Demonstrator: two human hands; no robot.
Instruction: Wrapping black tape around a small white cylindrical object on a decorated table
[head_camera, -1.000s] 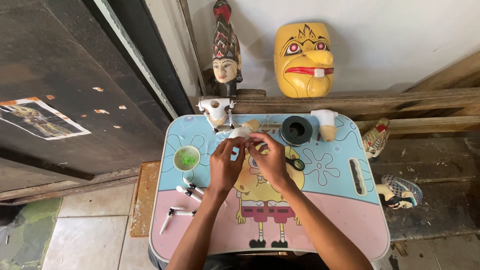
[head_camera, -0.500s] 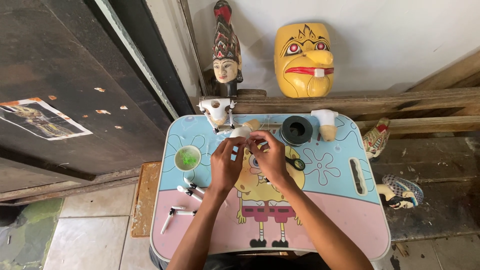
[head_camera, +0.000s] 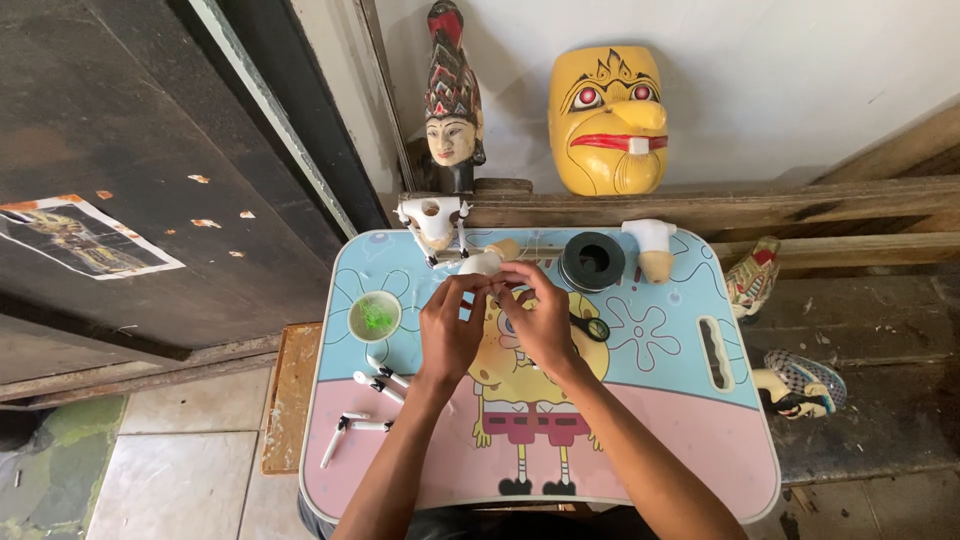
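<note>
We pinch a small pale carved piece (head_camera: 487, 268) between the fingertips of our left hand (head_camera: 450, 325) and right hand (head_camera: 540, 318) over the cartoon table's (head_camera: 640, 420) far edge; it looks light, stiff, probably fragile.

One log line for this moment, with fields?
left hand: fingers on small white piece | right hand: same piece | surface: cartoon lap table | nearby: green paint cup

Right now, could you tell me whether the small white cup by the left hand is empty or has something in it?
Not empty: the small white cup stands upright with green stuff inside, visible from above.
</note>
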